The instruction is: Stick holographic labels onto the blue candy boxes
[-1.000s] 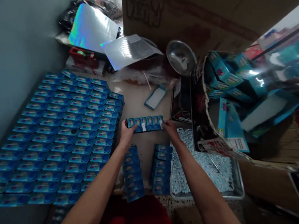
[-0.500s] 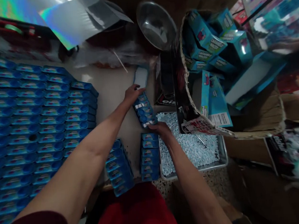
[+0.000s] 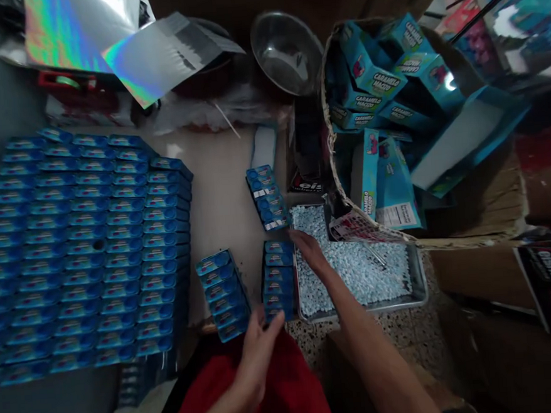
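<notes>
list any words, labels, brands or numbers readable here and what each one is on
"CARAMELO", second word probably "MACIZO": teal boxes in the carton
"eis", rest cut off: black box left of the carton
"eish", ending unclear: dark package, lower right
Too small or blurred: print on the blue packs; white label on one teal box

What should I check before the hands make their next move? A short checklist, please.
1. Right hand not gripping packs: ok, open beside the tray.
2. Left hand not gripping packs: cannot tell; it is blurred at the near end of the right row.
3. Loose block of packs resting on the table: ok.
4. Left row parallel to right row: not ok, it slants.
5. Whole tray visible: not ok, the carton hides part.
</notes>
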A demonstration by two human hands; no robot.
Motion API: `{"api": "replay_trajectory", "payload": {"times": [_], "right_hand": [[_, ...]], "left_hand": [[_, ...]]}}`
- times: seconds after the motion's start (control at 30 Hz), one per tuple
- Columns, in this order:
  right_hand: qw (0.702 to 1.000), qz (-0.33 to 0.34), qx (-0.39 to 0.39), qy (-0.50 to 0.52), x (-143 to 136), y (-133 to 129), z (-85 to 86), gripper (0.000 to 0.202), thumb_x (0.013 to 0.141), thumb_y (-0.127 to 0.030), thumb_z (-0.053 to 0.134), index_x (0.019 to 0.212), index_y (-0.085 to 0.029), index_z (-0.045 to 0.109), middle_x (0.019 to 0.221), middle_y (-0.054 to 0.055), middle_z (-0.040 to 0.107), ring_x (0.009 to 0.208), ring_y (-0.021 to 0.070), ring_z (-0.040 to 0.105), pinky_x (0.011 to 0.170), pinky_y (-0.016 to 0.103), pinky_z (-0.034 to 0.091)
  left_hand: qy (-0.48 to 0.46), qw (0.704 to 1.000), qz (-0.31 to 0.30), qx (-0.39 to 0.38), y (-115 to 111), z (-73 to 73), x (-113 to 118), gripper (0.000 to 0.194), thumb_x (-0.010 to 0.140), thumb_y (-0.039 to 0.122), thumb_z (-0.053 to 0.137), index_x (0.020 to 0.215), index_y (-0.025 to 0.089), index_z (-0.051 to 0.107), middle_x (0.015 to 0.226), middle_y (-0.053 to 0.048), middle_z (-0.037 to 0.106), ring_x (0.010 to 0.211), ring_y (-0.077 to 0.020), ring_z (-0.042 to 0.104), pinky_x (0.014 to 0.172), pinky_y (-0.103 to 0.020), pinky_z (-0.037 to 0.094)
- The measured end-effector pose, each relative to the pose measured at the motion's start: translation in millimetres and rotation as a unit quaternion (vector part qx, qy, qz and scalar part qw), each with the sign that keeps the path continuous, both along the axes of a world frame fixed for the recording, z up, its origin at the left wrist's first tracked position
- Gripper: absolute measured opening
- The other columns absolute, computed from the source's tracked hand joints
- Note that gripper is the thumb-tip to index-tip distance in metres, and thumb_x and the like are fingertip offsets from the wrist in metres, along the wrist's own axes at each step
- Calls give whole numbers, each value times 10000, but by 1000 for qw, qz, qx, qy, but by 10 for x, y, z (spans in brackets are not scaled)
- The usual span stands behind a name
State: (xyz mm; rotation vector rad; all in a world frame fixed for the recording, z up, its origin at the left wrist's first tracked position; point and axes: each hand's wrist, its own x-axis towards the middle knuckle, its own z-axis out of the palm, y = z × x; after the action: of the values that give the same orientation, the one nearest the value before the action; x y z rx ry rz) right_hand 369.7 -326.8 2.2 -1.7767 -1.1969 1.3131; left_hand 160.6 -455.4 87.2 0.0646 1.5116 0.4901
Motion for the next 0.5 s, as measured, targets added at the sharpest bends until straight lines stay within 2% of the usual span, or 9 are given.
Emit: {"api": "replay_trajectory", "payload": {"times": [0.07,0.1,0.17,0.2,0.3,0.37,0.43,0.5], "right_hand": [[988,148,-31,-1,25,336,-45,463,879,-666,623,899,-238,801,1008,20,799,1024,273,711,992,393,514],[976,215,-43,0,27,469,-70,442,872,-658,649,894,-246,806,982,7,801,994,271,720,976,388,520],[946,319,-45,-13,3,642,-116,405,864,-632,689,986,-268,816,1068,0,801,1060,284,720,998,387,508],[935,352,-40,-24,-22,686,-135,403,856,-616,709,1054,-280,812,1147,1,791,1128,295,705,1021,389,499],[920,386,-34,-63,-125,701,-163,448,818,-578,762,1165,-296,789,1297,4,747,1253,311,659,1058,382,486],[914,395,-48,-79,-194,657,-140,438,869,-580,704,1199,-302,779,1337,-3,729,1281,302,648,1071,372,479],[913,394,-59,-87,-251,587,-54,443,912,-585,646,1237,-309,766,1333,-7,732,1276,300,653,1056,363,486],[918,374,-70,-108,-284,482,116,442,904,-577,655,1228,-301,773,1248,12,771,1207,313,691,990,357,515]], "left_hand": [[-15,995,19,-92,-317,47,-108,632,721,410,901,1260,228,627,1508,-135,575,1462,-307,486,1226,-408,376],[-22,990,32,-136,-411,18,-134,670,705,390,916,1280,230,611,1527,-143,554,1473,-303,475,1227,-406,381],[-48,978,68,-189,-484,-135,-87,693,711,335,916,1311,218,591,1516,-160,558,1471,-302,482,1233,-417,382],[-68,975,93,-190,-471,-244,-11,673,723,290,906,1315,216,594,1490,-156,584,1466,-298,490,1237,-421,378],[-100,965,201,-137,-305,-569,315,563,764,159,849,1275,253,632,1375,-94,683,1434,-266,532,1225,-437,403],[-92,949,277,-116,-191,-687,496,535,781,103,810,1253,283,635,1318,-56,717,1374,-262,592,1172,-474,473],[-83,933,328,-126,-152,-694,580,503,811,76,758,1248,286,624,1269,-45,734,1284,-276,658,1087,-515,548],[-96,926,347,-117,-200,-610,567,461,847,87,717,1254,280,619,1247,-46,741,1232,-275,688,1041,-506,583]]}}
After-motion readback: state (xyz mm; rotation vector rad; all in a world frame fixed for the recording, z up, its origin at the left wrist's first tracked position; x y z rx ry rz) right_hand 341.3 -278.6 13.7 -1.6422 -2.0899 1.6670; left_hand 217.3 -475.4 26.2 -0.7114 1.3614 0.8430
